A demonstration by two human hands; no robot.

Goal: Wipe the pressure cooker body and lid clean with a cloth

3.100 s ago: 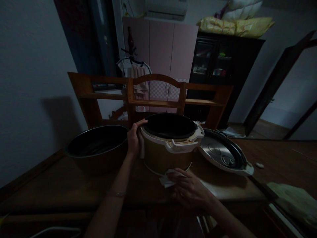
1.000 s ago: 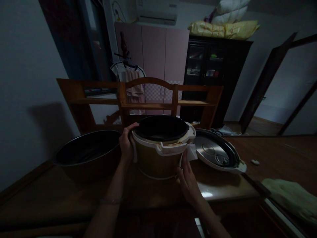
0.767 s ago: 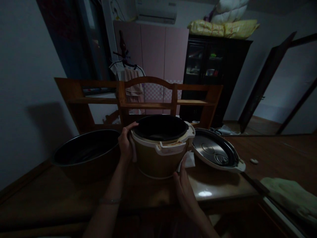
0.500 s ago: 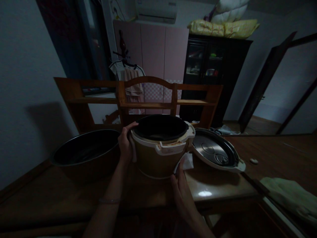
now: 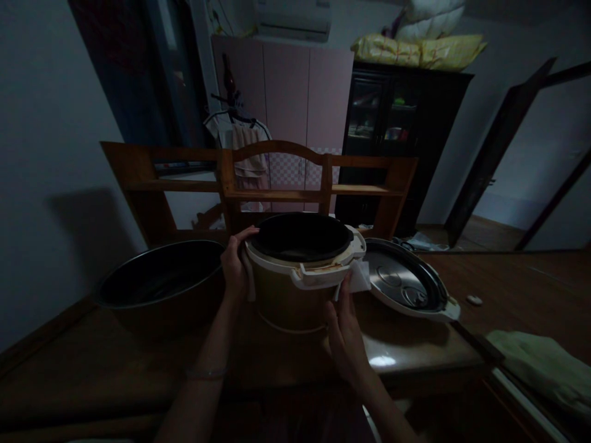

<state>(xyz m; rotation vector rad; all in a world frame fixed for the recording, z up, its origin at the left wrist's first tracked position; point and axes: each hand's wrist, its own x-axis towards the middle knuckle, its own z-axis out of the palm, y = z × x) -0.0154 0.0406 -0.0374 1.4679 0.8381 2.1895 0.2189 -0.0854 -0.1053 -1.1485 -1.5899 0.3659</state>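
A squat cooker body [image 5: 286, 301] with a white rim stands on the table, a black inner pot [image 5: 300, 241] seated inside it. My left hand [image 5: 234, 261] grips the cooker's left side, fingers over the rim. A white tissue [image 5: 359, 277] is in my right hand [image 5: 345, 329], at the front right of the cooker just below the rim. Brownish stains show along the rim by the front latch piece [image 5: 321, 275]. To the right lies the cooker's detached lid [image 5: 406, 280], its metal inner face up. The inside of the pot is too dark to make out.
A large dark pot [image 5: 161, 277] stands on the table [image 5: 392, 363] to the left. Behind the cooker rises a wooden shelf rack [image 5: 277, 195]. A pale green cloth [image 5: 540, 363] lies at the lower right, beyond the table edge.
My right hand has moved up and slightly right along the cooker's side, carrying the tissue to just under the rim. My left hand keeps its hold, and the cooker stays in place.
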